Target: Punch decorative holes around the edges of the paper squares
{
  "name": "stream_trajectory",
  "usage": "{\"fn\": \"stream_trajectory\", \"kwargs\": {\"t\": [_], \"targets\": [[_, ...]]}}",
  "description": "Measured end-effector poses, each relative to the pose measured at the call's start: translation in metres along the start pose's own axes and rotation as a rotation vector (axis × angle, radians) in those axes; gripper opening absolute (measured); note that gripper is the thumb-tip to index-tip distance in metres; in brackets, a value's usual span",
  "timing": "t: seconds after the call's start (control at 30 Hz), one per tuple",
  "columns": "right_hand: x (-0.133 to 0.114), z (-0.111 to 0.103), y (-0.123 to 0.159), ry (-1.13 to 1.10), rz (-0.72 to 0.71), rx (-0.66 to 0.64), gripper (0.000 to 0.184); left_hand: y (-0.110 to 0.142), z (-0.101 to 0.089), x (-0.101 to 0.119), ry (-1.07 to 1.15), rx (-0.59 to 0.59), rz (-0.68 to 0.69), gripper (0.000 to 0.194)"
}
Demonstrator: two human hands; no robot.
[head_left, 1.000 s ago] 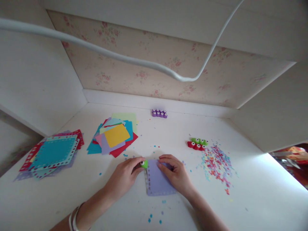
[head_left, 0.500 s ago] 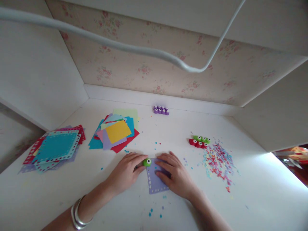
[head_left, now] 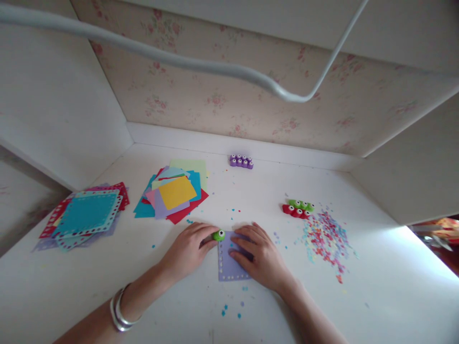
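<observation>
My left hand [head_left: 189,248] pinches a small green craft punch [head_left: 218,235] with a star mark on its white top. The punch sits at the upper left corner of a lavender paper sheet [head_left: 229,263]. Small punched holes line the sheet's left and lower edges. Across the sheet's right part lies my right hand [head_left: 260,255], fingers stretched out and the thumb apart, pressing on the paper. This hand hides the sheet's right edge.
Plain coloured papers [head_left: 175,193] lie in a pile at back left, beside a stack of edge-punched sheets [head_left: 88,215]. Purple punches [head_left: 241,161] stand by the wall. Red punches [head_left: 296,211] and green punches [head_left: 301,205] stand at right, near heaped paper bits [head_left: 326,239].
The lavender sheet has turned slightly, its left edge now more upright, and the punch still sits at its upper left corner. The view has tilted a little.
</observation>
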State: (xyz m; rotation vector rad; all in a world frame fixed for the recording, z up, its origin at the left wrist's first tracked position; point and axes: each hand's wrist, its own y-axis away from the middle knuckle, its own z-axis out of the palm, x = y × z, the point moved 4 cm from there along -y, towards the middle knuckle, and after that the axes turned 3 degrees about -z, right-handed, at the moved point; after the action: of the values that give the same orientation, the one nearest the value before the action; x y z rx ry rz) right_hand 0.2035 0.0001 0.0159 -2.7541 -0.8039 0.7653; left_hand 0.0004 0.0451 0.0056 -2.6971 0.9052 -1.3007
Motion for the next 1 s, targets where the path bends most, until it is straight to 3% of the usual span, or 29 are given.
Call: {"fn": "stream_trajectory", "kwargs": {"t": [0.5,0.73,1.0], "targets": [[-0.001,0.001,-0.001,0.014,0.002,-0.006,0.026,0.000,-0.002,0.002,-0.001,-0.021,-0.024,0.025],[-0.001,-0.001,-0.001,-0.008,-0.006,0.026,0.025,-0.010,-0.006,0.011,0.109,-0.016,-0.174,0.024],[-0.002,-0.001,0.000,0.002,0.009,0.012,0.026,-0.026,0.003,0.011,0.014,-0.107,-0.261,0.016]]}}
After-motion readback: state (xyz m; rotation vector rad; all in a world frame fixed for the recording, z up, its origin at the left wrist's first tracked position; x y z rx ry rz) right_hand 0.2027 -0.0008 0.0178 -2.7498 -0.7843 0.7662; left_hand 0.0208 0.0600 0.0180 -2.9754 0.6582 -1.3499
